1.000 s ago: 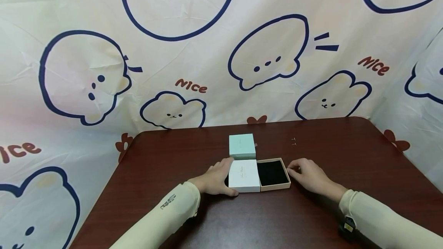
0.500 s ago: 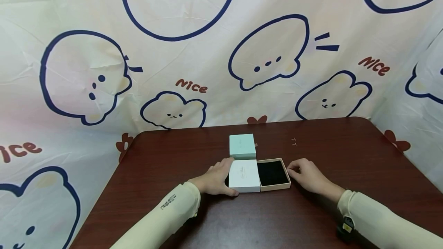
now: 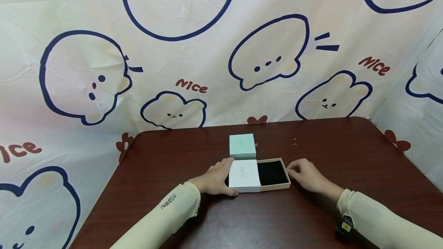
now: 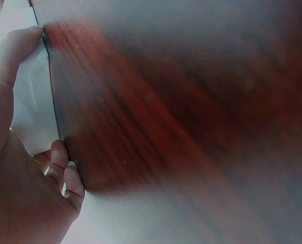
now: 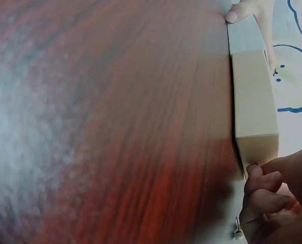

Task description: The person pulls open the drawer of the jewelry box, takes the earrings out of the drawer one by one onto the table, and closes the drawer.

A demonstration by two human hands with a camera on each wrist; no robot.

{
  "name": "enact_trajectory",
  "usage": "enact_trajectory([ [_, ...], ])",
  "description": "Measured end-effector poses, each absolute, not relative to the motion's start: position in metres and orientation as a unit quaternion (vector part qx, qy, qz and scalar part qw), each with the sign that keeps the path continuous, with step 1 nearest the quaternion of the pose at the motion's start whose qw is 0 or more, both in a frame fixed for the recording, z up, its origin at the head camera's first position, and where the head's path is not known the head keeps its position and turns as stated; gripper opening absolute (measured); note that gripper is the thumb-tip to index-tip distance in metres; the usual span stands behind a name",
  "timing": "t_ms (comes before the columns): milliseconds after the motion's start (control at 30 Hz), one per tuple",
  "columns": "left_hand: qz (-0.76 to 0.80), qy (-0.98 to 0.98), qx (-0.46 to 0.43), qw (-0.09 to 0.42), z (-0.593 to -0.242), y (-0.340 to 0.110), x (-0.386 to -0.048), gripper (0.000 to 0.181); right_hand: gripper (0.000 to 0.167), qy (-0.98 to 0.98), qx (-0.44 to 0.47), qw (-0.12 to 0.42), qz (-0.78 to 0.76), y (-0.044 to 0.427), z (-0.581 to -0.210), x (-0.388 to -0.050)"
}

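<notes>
My left hand (image 3: 218, 178) grips the white sleeve (image 3: 243, 174) of a small drawer-style jewelry box, with the thumb at its near edge and the fingers toward its far side. From the sleeve's right side the box drawer (image 3: 273, 173) sticks out, beige-walled with a black lining. At the drawer's right end, my right hand (image 3: 308, 174) has its fingers curled and pinches at the end wall. In the right wrist view those fingertips (image 5: 254, 172) meet the end's lower part; any pull tab there is hidden.
Directly behind the sleeve stands a mint-green box (image 3: 242, 146) with a small tab on its right. Two tiny earrings (image 3: 294, 141) lie farther back on the brown table (image 3: 207, 226). A cartoon-printed cloth (image 3: 214, 68) hangs behind the table.
</notes>
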State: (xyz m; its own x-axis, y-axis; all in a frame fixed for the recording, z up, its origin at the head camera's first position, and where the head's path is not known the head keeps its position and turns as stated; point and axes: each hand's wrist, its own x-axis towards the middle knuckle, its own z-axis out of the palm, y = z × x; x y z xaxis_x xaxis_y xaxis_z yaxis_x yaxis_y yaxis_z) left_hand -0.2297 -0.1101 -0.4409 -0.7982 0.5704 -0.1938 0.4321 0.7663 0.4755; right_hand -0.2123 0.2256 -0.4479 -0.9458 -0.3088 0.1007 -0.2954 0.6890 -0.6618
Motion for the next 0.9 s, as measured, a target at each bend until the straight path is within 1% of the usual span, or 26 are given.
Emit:
enact_trajectory([
  [367,0.208,0.924,0.271,0.169,-0.4399,-0.1106,-0.2288,0.113,0.018,0.917,-0.139,0.003,-0.374,0.2240,-0.4467,-0.2121],
  [900,0.205,0.925,0.272,0.171,-0.4392,-0.1106,-0.2287,0.113,0.018,0.917,-0.123,0.016,-0.380,0.2231,-0.4469,-0.2074],
])
